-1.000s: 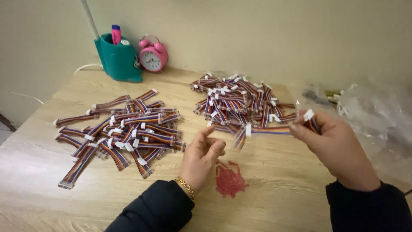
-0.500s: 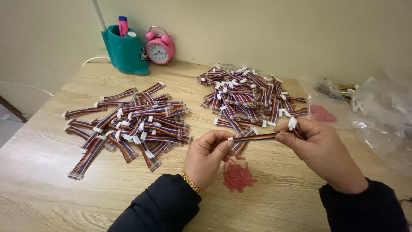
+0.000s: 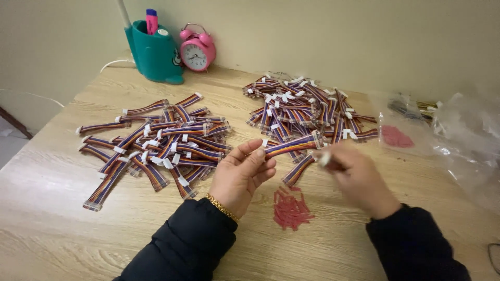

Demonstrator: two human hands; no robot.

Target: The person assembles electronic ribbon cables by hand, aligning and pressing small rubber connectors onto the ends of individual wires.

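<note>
Now off the striped cable [image 3: 291, 145], right hand [image 3: 357, 177] blurred at centre right, fingers pinched on a small white piece [image 3: 325, 159]. Left hand [image 3: 240, 175] at frame centre, fingers grasping the cable's end above red scraps [image 3: 290, 209] on tabletop [image 3: 62, 229].

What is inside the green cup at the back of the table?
A pink highlighter and a white stick poke out of the teal pen holder. Its wall hides their lower ends and anything else inside.
</note>
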